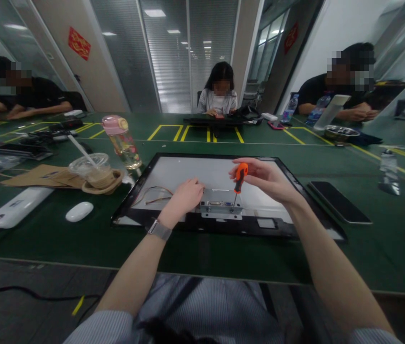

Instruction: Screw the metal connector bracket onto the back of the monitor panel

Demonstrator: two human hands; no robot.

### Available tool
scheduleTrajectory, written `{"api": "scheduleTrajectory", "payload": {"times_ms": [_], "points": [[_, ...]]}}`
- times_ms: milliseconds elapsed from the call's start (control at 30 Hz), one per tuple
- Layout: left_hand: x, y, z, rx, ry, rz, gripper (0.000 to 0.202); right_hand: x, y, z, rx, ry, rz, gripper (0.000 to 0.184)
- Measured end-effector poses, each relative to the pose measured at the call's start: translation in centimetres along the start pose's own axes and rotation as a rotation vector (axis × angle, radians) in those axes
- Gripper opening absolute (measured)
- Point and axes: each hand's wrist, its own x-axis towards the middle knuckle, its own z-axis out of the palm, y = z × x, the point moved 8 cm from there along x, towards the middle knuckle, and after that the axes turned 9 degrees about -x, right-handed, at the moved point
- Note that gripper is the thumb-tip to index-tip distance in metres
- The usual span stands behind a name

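Orange plastic capped over black makes up the handle of the screwdriver (241,177), and the fingers of the right hand (270,180) bend around it, thumb on the near side; how tightly they press, I cannot tell. The tool stands nearly upright, its thin shaft ending at the right end of a metal port box (221,210). It looks light and rigid, best held by the thick handle, since the slim shaft gives little purchase.

The left hand (188,195) lies at the box's left end with fingers curled downward; whether they pinch the metal or merely rest on it is hidden. The box seems stiff, perhaps sharp along its folded edges (bare fingertips deserve care there).

Beneath it, the black-framed panel (173,168) lies flat on the green table (180,258). Broad and thin, it probably flexes and dislikes pressure in the middle, so the frame at two opposite sides is the safer hold. Thin wires (155,188) trail loosely to the left, likely soft and easily snagged.
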Motion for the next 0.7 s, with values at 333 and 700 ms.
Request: {"api": "scheduleTrajectory", "payload": {"times_ms": [333, 700], "points": [[-0.2, 0.1, -0.2, -0.002, -0.001, -0.005, 0.037, -0.1, -0.3, -1.4, -0.069, 0.167, -0.019, 0.046], [-0.2, 0.1, -0.3, -0.027, 0.008, -0.024, 0.035, -0.4, 0.1, 2.0, -0.227, 0.52, -0.046, 0.039]]}}
